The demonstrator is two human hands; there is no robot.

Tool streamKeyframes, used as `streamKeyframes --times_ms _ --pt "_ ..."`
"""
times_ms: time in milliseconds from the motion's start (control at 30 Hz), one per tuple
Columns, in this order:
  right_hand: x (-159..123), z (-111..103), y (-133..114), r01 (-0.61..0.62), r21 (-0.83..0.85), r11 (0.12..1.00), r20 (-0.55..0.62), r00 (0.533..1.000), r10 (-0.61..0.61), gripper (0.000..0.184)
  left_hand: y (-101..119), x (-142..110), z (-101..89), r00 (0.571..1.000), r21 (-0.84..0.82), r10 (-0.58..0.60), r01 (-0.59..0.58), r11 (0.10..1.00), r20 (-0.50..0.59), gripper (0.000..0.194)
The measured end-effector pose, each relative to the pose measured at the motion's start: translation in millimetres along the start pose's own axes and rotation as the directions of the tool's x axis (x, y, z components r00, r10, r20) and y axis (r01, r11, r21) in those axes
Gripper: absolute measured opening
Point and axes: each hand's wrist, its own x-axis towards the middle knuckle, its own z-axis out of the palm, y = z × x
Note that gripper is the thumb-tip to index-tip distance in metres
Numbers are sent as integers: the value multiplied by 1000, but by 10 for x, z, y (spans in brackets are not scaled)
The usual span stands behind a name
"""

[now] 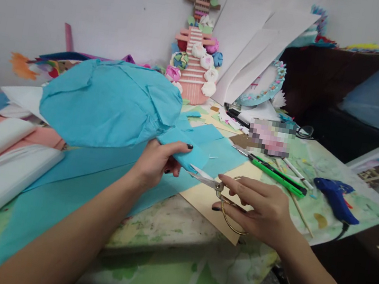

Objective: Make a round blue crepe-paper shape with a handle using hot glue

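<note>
My left hand (159, 161) is closed on a folded strip of blue crepe paper (183, 148), thumb on top and fingers beneath. In my right hand (258, 210) is a pair of gold-handled scissors (220, 187), fingers through the loops. The blades point left and meet the lower edge of the folded paper; one blade shows in front of it. A large rounded blue paper shape (109, 103) lies just behind my left hand. Under both hands spread flat blue sheets (88, 193), with a cream card (214, 203) below the scissors.
Right of my hands lie a green utility knife (278, 174), a wooden stick (300, 212) and a blue glue gun (337, 199). White and pink paper rolls (2, 189) sit at left. Against the wall stands a pink guitar-shaped decoration (191, 70) with paper flowers.
</note>
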Motion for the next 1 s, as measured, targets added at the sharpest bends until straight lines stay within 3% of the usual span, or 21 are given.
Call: streamKeyframes --times_ms 467,1000 --pt "-20 29 20 19 -64 998 46 999 -16 37 -29 10 13 1000 19 -8 8 1000 6 27" --pt "-40 53 22 10 31 999 33 999 -11 39 -46 17 -2 1000 35 6 -6 999 1 25"
